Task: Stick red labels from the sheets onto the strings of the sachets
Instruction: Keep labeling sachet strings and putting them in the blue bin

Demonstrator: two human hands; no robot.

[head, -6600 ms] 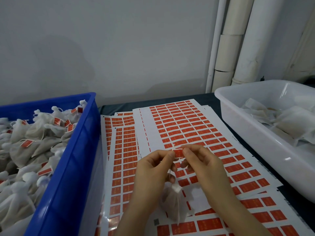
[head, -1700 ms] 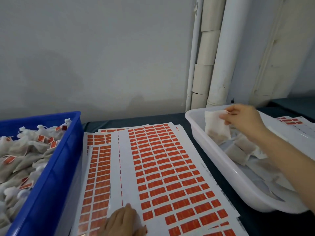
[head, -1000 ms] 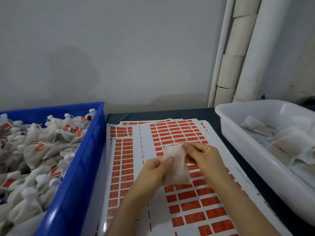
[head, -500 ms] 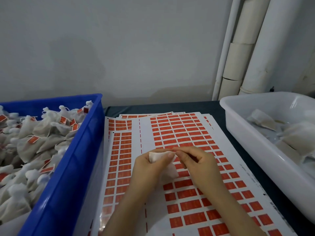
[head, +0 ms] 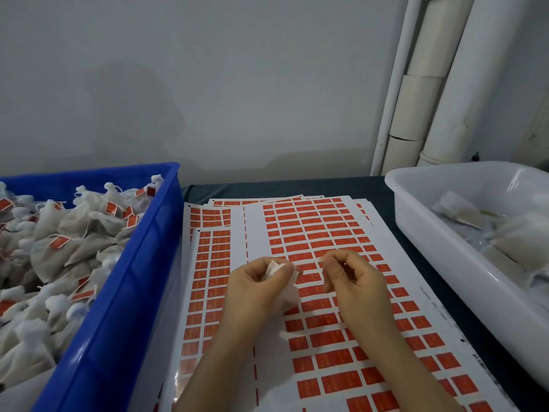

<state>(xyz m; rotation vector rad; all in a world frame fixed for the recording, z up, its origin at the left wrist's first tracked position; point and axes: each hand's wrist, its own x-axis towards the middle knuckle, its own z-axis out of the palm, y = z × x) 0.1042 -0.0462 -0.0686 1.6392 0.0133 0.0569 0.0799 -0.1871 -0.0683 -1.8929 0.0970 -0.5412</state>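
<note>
White cloth sachet (head: 274, 270) gripped in left hand (head: 255, 288); its thin string (head: 309, 262) has just been drawn out, pinched by right hand (head: 353, 281) alongside. Labelling can likely follow.

Dark table (head: 377, 188); blue bin (head: 124, 292) left; label sheets (head: 237, 227) mid; white tub (head: 445, 248) right.

Plain pale grey painted wall (head: 208, 84) across the back, evenly and softly lit, with a faint darker smudge low on its left. Over in the right corner, 3 upright runs: thin white conduit (head: 392, 99), cream sleeved pipe (head: 416, 108), fat white plastic pipe (head: 466, 93). Dark blue-grey tabletop (head: 297, 188) meets the wall.
</note>
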